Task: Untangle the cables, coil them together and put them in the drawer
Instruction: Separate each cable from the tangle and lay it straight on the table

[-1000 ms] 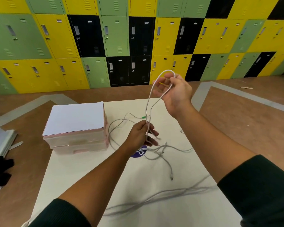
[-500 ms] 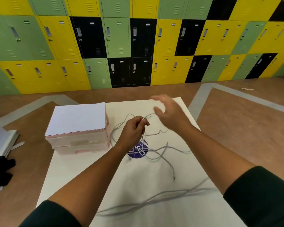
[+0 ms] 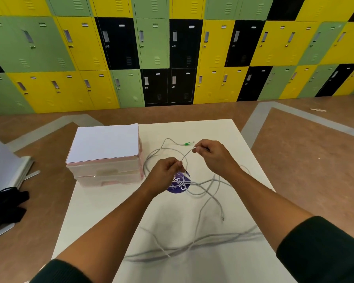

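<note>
Thin white cables (image 3: 207,187) lie tangled on a white table (image 3: 102,209), looping around a purple round sticker (image 3: 179,183). One cable end carries a green plug (image 3: 187,143) at the far side. My left hand (image 3: 165,173) pinches a cable strand just above the sticker. My right hand (image 3: 212,154) pinches a white cable end, and a short arc of cable runs between both hands. A pink set of drawers (image 3: 105,160) with a white top stands to the left, its drawers closed.
More cable strands (image 3: 192,242) trail across the table's near part between my forearms. A dark cloth (image 3: 7,203) and grey boards (image 3: 6,170) lie at the left on the brown floor. Coloured lockers (image 3: 172,54) line the far wall.
My right hand dropped from holding a raised loop, opened briefly, and now pinches a cable end low over the table. My left hand stays on a strand near the sticker.
</note>
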`<state>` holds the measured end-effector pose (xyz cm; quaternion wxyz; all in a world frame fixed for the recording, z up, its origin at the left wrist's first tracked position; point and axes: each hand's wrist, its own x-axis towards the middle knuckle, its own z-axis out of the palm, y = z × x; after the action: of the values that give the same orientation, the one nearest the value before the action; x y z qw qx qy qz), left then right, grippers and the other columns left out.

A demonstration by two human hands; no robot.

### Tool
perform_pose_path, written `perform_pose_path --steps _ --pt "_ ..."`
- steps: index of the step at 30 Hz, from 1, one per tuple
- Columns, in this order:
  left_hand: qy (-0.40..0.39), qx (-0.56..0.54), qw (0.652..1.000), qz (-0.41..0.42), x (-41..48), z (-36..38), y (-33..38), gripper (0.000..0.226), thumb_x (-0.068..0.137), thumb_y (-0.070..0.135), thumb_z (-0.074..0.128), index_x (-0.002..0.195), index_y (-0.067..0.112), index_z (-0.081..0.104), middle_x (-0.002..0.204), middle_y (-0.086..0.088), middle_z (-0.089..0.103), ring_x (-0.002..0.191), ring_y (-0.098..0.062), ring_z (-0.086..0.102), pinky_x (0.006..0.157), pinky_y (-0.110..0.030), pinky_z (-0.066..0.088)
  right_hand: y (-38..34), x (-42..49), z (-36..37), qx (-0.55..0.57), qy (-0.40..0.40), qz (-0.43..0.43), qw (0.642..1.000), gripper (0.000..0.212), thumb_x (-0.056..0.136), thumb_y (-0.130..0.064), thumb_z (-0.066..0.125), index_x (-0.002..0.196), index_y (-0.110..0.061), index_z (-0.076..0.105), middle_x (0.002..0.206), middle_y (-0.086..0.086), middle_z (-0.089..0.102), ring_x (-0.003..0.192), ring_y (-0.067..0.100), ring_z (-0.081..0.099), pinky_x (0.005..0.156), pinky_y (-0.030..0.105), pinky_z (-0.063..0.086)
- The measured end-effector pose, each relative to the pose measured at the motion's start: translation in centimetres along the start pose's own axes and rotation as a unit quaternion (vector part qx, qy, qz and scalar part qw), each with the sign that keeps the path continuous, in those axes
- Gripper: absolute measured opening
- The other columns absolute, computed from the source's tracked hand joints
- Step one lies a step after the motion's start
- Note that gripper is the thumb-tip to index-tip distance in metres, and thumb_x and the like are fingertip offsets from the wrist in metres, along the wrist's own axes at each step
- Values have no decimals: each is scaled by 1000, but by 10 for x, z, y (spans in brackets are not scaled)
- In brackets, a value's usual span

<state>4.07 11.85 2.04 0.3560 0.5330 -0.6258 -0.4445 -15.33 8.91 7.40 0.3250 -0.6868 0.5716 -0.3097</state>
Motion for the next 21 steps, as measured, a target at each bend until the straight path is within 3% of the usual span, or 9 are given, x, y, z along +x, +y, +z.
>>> perform_pose_path --steps 4,8,14,17,21 --pt "-56 -107 992 -44 -10 5 -3 33 106 21 42 82 8 59 65 -9 63 64 -18 58 73 -32 50 -2 5 -1 16 29 -5 999 20 99 -19 54 94 -16 72 93 -5 72 91 11 64 82 31 50" --pt "-16 -198 975 -101 -10 7 3 34 106 24 44 80 8 60 58 -3 47 53 -17 44 61 -31 47 -5 10 -5 49 95 2 994 20 99 -16 52 95 -14 72 90 -8 69 87 1 60 74 23 44" --pt "-6 -231 965 -123 -13 -1 5 31 105 16 43 91 8 69 60 -1 41 48 -11 35 47 -21 32 6 13 -10 15 142 55 988 25 101 -15 48 102 -13 73 106 2 71 97 18 62 74 26 44" --pt "-5 -197 974 -114 -15 0 5 31 105 14 43 94 8 70 59 1 39 48 -9 33 45 -18 30 10 11 -6 -70 115 49 990 28 101 -13 45 115 -19 69 120 1 62 111 21 56 89 31 45" --pt "-8 -208 974 -95 -15 4 8 29 105 18 46 92 10 72 62 -2 32 52 -12 28 48 -23 23 -2 6 11 -238 -9 -94 967 29 94 -28 59 122 -33 64 128 -11 58 126 17 44 110 49 30"
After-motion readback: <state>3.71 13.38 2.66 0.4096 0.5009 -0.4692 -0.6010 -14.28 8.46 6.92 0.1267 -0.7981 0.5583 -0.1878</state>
